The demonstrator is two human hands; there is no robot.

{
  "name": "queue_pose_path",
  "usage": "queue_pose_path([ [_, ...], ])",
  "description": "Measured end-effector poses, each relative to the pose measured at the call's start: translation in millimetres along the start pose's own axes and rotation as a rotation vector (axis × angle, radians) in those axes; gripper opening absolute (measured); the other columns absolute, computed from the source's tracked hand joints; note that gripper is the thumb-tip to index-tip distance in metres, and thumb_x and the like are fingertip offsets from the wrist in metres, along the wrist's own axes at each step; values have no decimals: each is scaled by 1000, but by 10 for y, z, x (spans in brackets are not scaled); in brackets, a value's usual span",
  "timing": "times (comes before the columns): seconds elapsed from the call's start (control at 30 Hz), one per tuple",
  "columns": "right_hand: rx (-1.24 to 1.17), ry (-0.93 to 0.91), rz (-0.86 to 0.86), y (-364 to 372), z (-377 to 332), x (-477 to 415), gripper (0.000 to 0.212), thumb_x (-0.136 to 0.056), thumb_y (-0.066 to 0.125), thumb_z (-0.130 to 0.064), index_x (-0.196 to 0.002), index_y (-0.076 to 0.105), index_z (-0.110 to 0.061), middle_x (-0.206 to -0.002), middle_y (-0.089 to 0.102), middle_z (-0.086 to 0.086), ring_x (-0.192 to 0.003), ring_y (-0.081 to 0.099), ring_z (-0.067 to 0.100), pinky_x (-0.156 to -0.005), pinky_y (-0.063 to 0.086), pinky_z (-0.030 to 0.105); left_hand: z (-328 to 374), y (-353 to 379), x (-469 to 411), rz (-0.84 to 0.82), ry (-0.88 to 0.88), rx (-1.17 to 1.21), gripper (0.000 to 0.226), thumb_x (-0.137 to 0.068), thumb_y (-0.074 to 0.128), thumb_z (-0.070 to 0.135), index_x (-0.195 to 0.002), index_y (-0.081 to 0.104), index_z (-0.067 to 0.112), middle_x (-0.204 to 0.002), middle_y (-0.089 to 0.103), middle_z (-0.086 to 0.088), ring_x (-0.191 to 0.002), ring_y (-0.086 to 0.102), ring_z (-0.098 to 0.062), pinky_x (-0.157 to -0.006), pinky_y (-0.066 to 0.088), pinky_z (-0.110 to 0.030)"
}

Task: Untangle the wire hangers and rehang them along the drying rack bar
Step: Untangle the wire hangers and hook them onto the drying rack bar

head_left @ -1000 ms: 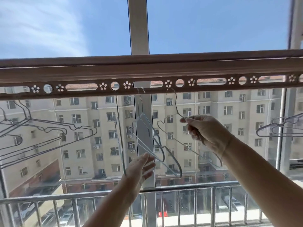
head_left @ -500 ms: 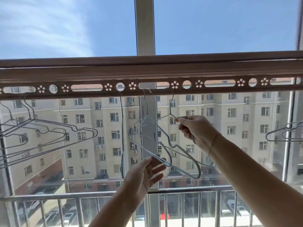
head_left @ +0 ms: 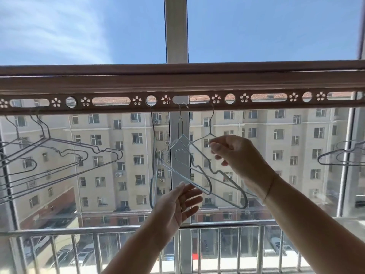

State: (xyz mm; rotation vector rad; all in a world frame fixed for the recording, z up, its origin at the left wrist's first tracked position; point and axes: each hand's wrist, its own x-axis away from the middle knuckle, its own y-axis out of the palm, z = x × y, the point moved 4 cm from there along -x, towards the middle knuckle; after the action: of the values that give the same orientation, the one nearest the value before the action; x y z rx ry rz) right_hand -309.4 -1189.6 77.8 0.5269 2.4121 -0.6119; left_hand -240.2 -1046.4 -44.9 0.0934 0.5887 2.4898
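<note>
The brown drying rack bar (head_left: 197, 86) crosses the view, pierced with flower holes and slots. Three wire hangers hang at its middle. One (head_left: 153, 155) is edge-on under a round hole. A middle hanger (head_left: 178, 139) and a right hanger (head_left: 229, 175) hook near one slot, and their wires cross. My right hand (head_left: 239, 157) pinches the right hanger's shoulder wire just below its neck. My left hand (head_left: 177, 202) is raised with straight fingers, and its fingertips touch the middle hanger's lower wire.
A bunch of overlapping hangers (head_left: 59, 155) hangs at the left end of the bar, and more hangers (head_left: 341, 155) hang at the far right. A metal balcony railing (head_left: 118, 230) runs below. A white window post (head_left: 175, 28) stands behind the bar.
My right hand has swung the right hanger's lower end leftward, close to the middle hanger. My left hand has risen to the middle hanger's lower wire.
</note>
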Motion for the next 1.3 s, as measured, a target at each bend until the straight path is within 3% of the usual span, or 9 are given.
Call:
queue_pose_path([
  [0.07, -49, 122, -191, 138, 38, 39, 12, -89, 58, -24, -82, 62, -15, -72, 62, -1, -57, 54, 3, -50, 42, 10, -1, 10, 8, -6, -3, -9, 41, -98, 38, 30, -114, 59, -1, -99, 71, -13, -88, 66, -22, -79, 49, -36],
  [0.13, -99, 236, -256, 223, 118, 49, 18, -87, 60, -27, -84, 66, -10, -64, 59, -3, -52, 49, 3, -49, 38, 12, -3, 22, 19, -8, -1, -10, 39, -98, 38, 29, -110, 61, 1, -97, 71, -13, -88, 66, -23, -81, 49, -36],
  [0.27, -294, 340, -206, 256, 209, -34, 18, -87, 60, -15, -90, 69, 0, -54, 54, -1, -46, 41, 6, -45, 33, 14, -8, 36, 39, -17, 0, -4, 37, -97, 39, 28, -108, 61, 1, -93, 72, -13, -86, 67, -23, -79, 49, -37],
  [0.43, -438, 398, -132, 261, 204, -211, 16, -89, 56, -14, -87, 67, -3, -61, 50, 2, -50, 37, 8, -41, 29, 14, 1, 23, 44, -22, 4, -31, 39, -97, 38, 29, -112, 60, 0, -106, 70, -17, -90, 66, -24, -85, 48, -38],
  [0.6, -537, 481, -118, 316, 239, -305, 19, -92, 51, -15, -83, 63, -3, -59, 46, 0, -50, 35, 7, -45, 27, 15, -4, 10, 36, -30, 9, -42, 39, -98, 37, 29, -113, 60, 2, -106, 70, -16, -93, 66, -23, -83, 48, -36],
  [0.8, -474, 551, -144, 465, 566, -174, 19, -91, 55, -18, -88, 65, -3, -54, 47, -2, -48, 36, 8, -42, 29, 16, -123, -82, 23, -12, -16, -36, 40, -97, 35, 29, -114, 59, 2, -108, 69, -17, -96, 64, -25, -86, 47, -38],
  [1.03, -385, 535, -179, 551, 887, 444, 22, -90, 56, -24, -87, 68, -6, -60, 52, 1, -52, 42, 10, -48, 34, 18, -449, -219, -14, 59, -98, -67, 38, -99, 36, 28, -114, 60, 3, -102, 71, -13, -93, 64, -23, -77, 47, -33],
  [1.17, -338, 531, -199, 651, 1022, 887, 22, -90, 56, -20, -87, 67, 0, -56, 53, -2, -44, 46, 2, -43, 38, 11, -567, -219, -24, 79, -113, -125, 36, -96, 41, 28, -109, 63, 2, -95, 69, -10, -91, 61, -22, -80, 45, -33],
  [1.3, -384, 501, -186, 760, 1186, 1250, 18, -88, 60, -17, -84, 67, -1, -55, 52, -4, -49, 43, 4, -48, 37, 12, -669, -205, -39, 98, -130, -117, 32, -95, 46, 27, -103, 64, 2, -89, 70, -9, -87, 62, -22, -86, 46, -36],
])
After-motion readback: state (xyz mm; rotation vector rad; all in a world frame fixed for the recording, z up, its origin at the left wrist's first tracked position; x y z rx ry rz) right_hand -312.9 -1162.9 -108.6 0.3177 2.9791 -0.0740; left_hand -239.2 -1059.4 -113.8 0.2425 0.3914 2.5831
